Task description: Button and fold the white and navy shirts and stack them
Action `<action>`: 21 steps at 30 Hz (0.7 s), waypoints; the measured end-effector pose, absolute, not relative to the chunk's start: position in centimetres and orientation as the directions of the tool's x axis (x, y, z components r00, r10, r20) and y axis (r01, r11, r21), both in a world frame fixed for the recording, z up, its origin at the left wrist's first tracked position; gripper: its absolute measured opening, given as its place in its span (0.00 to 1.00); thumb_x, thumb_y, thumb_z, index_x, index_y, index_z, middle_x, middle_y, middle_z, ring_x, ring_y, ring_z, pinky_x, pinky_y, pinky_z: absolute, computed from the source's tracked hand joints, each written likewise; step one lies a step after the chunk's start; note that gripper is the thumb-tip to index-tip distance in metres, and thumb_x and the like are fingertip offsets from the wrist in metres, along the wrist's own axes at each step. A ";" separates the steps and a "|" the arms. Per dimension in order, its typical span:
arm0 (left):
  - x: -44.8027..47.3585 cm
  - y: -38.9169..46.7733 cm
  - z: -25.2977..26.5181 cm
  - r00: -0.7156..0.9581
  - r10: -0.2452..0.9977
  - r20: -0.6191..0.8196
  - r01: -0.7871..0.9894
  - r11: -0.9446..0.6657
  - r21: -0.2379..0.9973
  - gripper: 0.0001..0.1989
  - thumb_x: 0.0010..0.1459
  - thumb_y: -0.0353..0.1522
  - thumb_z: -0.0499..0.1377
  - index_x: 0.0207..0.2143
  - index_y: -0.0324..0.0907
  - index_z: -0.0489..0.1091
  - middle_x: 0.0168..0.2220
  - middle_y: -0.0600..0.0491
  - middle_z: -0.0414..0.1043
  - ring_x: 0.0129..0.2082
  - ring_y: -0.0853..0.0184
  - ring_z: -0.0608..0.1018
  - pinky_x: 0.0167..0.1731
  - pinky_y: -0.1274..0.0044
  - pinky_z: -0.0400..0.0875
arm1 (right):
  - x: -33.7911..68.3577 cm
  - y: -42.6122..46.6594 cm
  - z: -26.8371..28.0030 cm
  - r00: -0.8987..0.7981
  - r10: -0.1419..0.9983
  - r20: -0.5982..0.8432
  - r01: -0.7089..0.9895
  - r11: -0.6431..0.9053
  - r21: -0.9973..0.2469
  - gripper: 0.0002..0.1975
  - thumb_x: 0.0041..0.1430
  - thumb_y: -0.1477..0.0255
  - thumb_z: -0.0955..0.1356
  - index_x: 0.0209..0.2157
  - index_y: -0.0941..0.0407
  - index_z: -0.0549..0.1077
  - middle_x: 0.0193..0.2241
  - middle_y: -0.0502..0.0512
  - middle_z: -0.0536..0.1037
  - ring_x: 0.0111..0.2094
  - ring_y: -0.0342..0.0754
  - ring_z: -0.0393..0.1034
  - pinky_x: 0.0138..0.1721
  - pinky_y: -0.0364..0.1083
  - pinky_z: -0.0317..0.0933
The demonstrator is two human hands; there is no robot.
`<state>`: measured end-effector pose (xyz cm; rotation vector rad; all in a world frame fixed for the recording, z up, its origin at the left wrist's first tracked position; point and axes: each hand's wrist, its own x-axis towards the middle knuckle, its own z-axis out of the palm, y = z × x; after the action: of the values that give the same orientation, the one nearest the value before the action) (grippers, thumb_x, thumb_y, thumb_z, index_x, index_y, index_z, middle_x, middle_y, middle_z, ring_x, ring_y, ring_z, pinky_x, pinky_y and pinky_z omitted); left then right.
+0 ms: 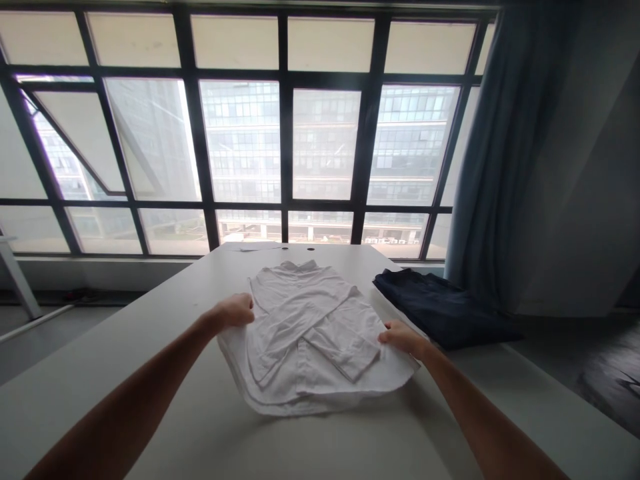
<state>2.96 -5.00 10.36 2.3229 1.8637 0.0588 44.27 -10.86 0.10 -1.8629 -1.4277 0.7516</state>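
A white button-up shirt (285, 313) lies on the table with its collar at the far end and both sleeves crossed over its front. My left hand (234, 311) is closed on the shirt's left side edge, partway down the body. On the opposite edge, my right hand (404, 337) pinches the fabric near a sleeve's cuff. The curved hem at the near end looks slightly raised off the table, with a shadow under it. Fingertips beneath the cloth are hidden on both sides.
Dark navy folded clothing (440, 310) lies at the table's right edge, beside my right hand. The white table (165, 347) runs towards large windows (240, 140). A blue-grey curtain (500, 167) hangs at the right. Two small dark round spots sit at the table's far end.
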 end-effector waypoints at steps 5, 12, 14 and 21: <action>11.2 -8.1 6.8 0.410 0.905 -0.111 0.911 -0.400 0.101 0.19 0.42 0.25 0.58 0.40 0.39 0.73 0.42 0.44 0.77 0.42 0.56 0.79 0.36 0.75 0.72 | 43.3 -11.8 1.2 0.180 0.978 -0.110 0.560 -0.193 -0.806 0.11 0.43 0.79 0.66 0.31 0.63 0.78 0.32 0.63 0.81 0.31 0.54 0.75 0.31 0.45 0.65; 11.1 -8.9 3.9 0.496 0.784 -0.372 0.846 -0.340 0.411 0.09 0.52 0.32 0.58 0.37 0.39 0.72 0.31 0.48 0.77 0.26 0.62 0.78 0.27 0.73 0.73 | 42.6 -12.6 2.5 0.176 0.979 -0.106 0.574 -0.189 -0.797 0.20 0.46 0.78 0.65 0.42 0.69 0.77 0.38 0.67 0.80 0.34 0.54 0.75 0.34 0.45 0.65; 9.7 -8.7 4.5 0.545 0.701 -0.460 0.798 -0.264 0.542 0.09 0.58 0.35 0.55 0.35 0.39 0.71 0.25 0.50 0.76 0.20 0.66 0.75 0.25 0.74 0.72 | 42.5 -12.7 2.8 0.166 0.979 -0.119 0.553 -0.192 -0.811 0.22 0.45 0.77 0.65 0.43 0.68 0.77 0.39 0.68 0.80 0.34 0.55 0.75 0.33 0.46 0.66; 4.6 -8.7 2.3 0.710 0.671 0.212 0.624 -0.740 0.252 0.23 0.61 0.44 0.56 0.55 0.43 0.70 0.59 0.43 0.68 0.60 0.53 0.67 0.60 0.61 0.59 | 39.8 -12.7 3.7 0.133 0.990 -0.051 0.557 -0.117 -0.822 0.21 0.47 0.76 0.65 0.44 0.62 0.77 0.38 0.62 0.81 0.35 0.52 0.76 0.37 0.45 0.67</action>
<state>4.63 -8.73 2.26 2.7538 1.0513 0.4366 39.82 -12.73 3.71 -1.7588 -1.4973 0.8423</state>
